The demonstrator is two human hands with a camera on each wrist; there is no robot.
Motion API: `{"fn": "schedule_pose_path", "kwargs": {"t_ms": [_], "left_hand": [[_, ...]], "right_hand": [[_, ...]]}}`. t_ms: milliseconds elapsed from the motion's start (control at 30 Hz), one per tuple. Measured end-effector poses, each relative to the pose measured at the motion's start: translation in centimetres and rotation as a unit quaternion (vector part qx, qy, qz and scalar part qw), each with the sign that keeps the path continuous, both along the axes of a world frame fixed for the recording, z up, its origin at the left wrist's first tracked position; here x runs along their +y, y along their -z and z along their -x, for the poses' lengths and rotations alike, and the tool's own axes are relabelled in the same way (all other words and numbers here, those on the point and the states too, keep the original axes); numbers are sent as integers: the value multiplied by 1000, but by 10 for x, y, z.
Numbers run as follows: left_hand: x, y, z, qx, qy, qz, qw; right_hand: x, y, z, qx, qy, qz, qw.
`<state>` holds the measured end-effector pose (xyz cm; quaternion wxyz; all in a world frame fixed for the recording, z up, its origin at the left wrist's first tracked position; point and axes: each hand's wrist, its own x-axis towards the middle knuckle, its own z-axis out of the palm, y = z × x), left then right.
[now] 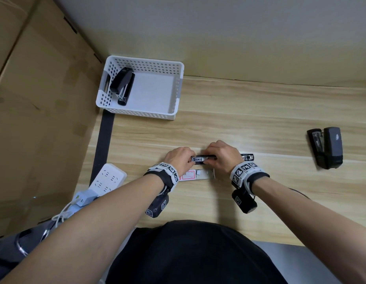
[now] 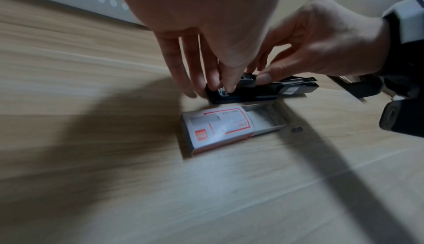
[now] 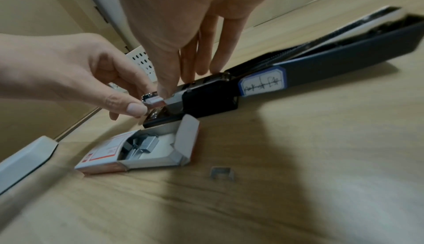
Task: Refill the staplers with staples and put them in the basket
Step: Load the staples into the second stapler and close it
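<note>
A black stapler point(image 1: 201, 158) lies swung open flat on the wooden table point(image 1: 260, 119), its lid point(image 1: 247, 156) folded out to the right. My left hand point(image 1: 193, 159) pinches a silver staple strip point(image 3: 154, 101) at the front end of the magazine. My right hand point(image 1: 207, 159) holds the magazine between thumb and fingers point(image 2: 263, 79). An open staple box point(image 1: 195, 174) lies just in front of the stapler point(image 3: 211, 101), strips showing inside point(image 3: 142, 144). The white basket point(image 1: 141, 60) at the back left holds one black stapler point(image 1: 122, 83). Another stapler point(image 1: 329, 147) lies at the right.
A small loose piece of staples point(image 3: 221, 172) lies on the table beside the box. A white power strip point(image 1: 108, 179) with plugs sits at the front left. A large cardboard box point(image 1: 34, 99) walls the left side; a wall closes the back.
</note>
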<state>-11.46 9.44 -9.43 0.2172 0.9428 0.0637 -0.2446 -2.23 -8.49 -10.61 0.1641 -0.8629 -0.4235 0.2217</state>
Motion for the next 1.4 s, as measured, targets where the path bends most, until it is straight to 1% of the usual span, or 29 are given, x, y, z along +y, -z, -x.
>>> {"fn": "schedule_pose_path", "kwargs": {"t_ms": [100, 167, 233, 333, 467, 600, 700, 767, 867, 1000, 1100, 1167, 1233, 1400], "left_hand": [[-1, 0, 4, -30, 17, 3, 999], [0, -1, 7, -48, 26, 3, 999], [1, -3, 9, -79, 30, -1, 996], [-2, -4, 16, -123, 32, -2, 992], [-16, -4, 31, -109, 56, 13, 992], [-28, -3, 47, -99, 46, 13, 994], [-31, -2, 58, -104, 38, 8, 994], [-31, -3, 65, -106, 29, 8, 994], [-29, -5, 70, -105, 9, 8, 994], [-23, -5, 76, -112, -12, 9, 994], [-20, -5, 79, -120, -22, -5, 993], [-19, -5, 79, -111, -26, -17, 993], [-17, -3, 80, -89, -25, -25, 995], [-16, 6, 80, -70, -27, -26, 997]], "right_hand": [[-24, 1, 2, -35, 32, -76, 996], [-44, -3, 4, -32, 59, -84, 994], [-63, -5, 8, 1, 77, -51, 996], [-82, -6, 20, 45, 70, 23, 996], [-87, -2, 39, 68, 87, 99, 989], [-75, 4, 53, 17, 113, 168, 979], [-67, 13, 60, -48, 87, 192, 976], [-64, 18, 61, -72, 64, 192, 977], [-63, 18, 61, -74, 60, 190, 977], [-63, 6, 57, -42, 82, 194, 977], [-55, 1, 52, -9, 96, 141, 985], [-44, 0, 52, 1, 66, 116, 991], [-32, -1, 53, 0, 35, 110, 993], [-13, 5, 57, -8, 14, 75, 997]]}}
